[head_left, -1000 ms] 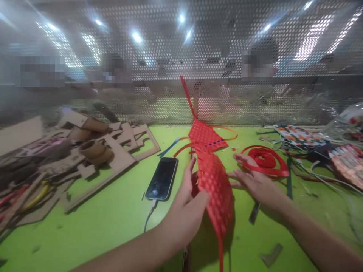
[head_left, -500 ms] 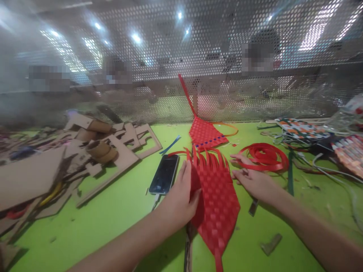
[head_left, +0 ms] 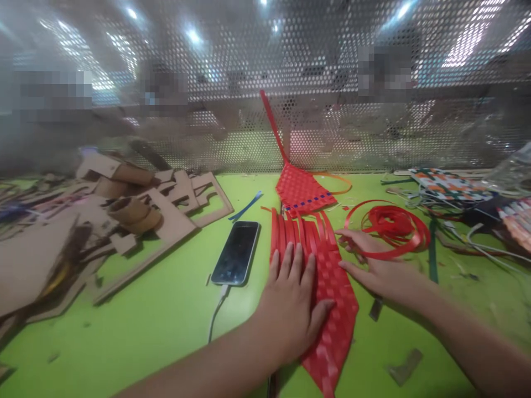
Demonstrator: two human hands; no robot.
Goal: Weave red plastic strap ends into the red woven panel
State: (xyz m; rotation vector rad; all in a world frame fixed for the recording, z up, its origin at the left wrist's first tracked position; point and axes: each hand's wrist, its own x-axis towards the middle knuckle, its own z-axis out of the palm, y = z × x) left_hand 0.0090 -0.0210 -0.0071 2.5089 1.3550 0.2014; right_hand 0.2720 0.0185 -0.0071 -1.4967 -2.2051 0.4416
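Note:
A red woven piece lies flat on the green table, with loose red strips fanning from its far end. My left hand rests on it palm down, fingers spread across the left side of the weave and the base of the strips. At the right edge of the piece is my right hand, its thumb and forefinger apart and its other fingers partly curled. A coil of red strip lies just beyond the right hand, and one loop passes over that hand. Behind stands a second red woven piece with a blue-dashed band.
A phone on a white cable lies left of the weave. Cardboard scraps are heaped at the left. A perforated metal screen rises behind. Cables and a patterned woven mat lie at the right.
My left hand has moved from the weave's raised left edge to lie flat on top, and the left side now lies down. The strips look straighter. The view has shifted slightly.

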